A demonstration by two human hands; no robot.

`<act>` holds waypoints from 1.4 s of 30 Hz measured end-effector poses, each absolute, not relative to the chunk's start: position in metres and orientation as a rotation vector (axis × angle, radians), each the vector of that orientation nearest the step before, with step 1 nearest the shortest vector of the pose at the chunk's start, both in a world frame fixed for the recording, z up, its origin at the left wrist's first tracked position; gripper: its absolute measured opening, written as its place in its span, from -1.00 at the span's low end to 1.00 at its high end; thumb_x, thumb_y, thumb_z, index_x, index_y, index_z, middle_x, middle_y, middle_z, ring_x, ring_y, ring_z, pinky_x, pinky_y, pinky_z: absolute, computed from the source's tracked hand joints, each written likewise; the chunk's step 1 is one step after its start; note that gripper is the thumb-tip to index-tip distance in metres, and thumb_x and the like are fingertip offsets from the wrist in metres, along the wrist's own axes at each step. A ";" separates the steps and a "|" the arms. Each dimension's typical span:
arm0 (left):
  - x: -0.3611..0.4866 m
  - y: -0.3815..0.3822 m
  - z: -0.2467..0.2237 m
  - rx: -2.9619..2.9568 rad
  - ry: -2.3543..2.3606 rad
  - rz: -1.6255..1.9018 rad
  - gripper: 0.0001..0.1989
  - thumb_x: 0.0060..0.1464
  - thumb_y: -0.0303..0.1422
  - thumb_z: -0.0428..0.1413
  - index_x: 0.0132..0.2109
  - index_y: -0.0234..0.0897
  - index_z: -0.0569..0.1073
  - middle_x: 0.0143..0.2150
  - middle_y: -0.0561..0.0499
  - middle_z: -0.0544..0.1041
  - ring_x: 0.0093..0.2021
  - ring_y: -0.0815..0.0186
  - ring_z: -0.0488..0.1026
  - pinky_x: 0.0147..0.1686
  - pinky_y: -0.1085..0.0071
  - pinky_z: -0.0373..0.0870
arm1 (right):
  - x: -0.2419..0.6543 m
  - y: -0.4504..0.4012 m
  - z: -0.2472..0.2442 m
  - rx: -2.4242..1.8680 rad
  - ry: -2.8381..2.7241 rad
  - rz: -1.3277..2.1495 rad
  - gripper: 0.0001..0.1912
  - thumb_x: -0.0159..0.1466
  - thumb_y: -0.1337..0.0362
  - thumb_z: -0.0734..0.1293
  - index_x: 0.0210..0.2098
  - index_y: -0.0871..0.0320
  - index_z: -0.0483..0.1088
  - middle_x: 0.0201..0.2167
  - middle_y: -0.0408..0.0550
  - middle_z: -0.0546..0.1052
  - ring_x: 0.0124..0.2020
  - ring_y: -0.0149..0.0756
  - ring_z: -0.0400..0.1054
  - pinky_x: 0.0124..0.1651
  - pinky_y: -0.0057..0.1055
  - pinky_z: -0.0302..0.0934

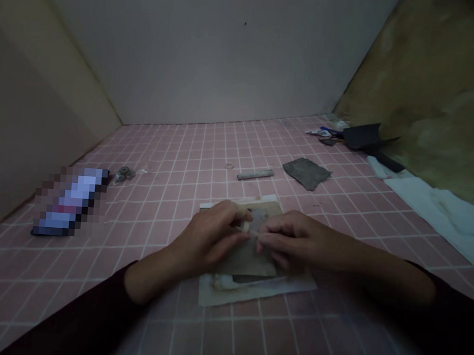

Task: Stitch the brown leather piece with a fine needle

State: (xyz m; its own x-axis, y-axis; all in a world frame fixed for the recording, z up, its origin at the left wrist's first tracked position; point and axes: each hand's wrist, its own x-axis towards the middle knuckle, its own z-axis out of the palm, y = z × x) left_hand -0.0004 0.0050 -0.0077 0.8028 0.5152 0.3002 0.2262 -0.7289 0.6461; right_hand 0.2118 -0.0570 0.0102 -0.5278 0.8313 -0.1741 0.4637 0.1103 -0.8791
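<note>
Near the table's front, my left hand [214,231] is closed in a pinch on a small pale piece [246,227], perhaps a ring; its exact kind is too blurred to tell. Close beside it, my right hand [293,235] has its fingers pressed together, the fingertips almost meeting the piece. What they grip is hidden. Below both hands lies a flat brownish board or sheet [251,262]. Under that is a stained whitish paper [222,297], sticking out toward me.
On the pink checked tablecloth [172,178] are a small pale ring [229,165], a grey stick [255,174] and a grey sandpaper piece [307,173]. A phone [70,204] and small metal parts [124,174] lie left; a black scoop [364,136] and white paper [441,208] right.
</note>
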 end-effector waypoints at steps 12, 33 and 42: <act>0.000 0.005 -0.006 2.344 0.609 0.557 -0.85 0.22 -0.30 0.02 -0.20 -0.31 0.34 -0.39 0.08 0.40 -0.40 0.41 0.34 -0.39 0.49 0.25 | 0.209 -0.061 -0.001 -1.335 -2.232 0.781 -0.75 0.33 0.30 0.13 -0.45 0.19 0.30 -0.55 -0.15 0.35 -0.51 -0.42 0.21 -0.41 -0.45 0.04; 0.000 0.006 -0.007 2.360 0.499 0.654 -0.85 0.19 -0.36 0.07 -0.11 -0.31 0.36 -0.23 -0.01 0.44 -0.26 0.37 0.39 -0.27 0.46 0.31 | 0.214 -0.055 0.010 -1.214 -1.968 1.526 -0.68 0.36 0.18 0.12 -0.38 0.21 0.37 -0.66 -0.22 0.30 -0.62 -0.46 0.19 -0.54 -0.52 0.04; 0.001 0.007 -0.005 2.321 0.616 0.599 -0.80 0.22 -0.28 0.02 -0.32 -0.32 0.34 -0.46 0.11 0.35 -0.46 0.44 0.28 -0.46 0.51 0.19 | 0.207 -0.064 -0.001 -1.343 -2.251 0.616 -0.78 0.32 0.32 0.14 -0.46 0.18 0.26 -0.54 -0.16 0.32 -0.50 -0.41 0.19 -0.40 -0.44 0.01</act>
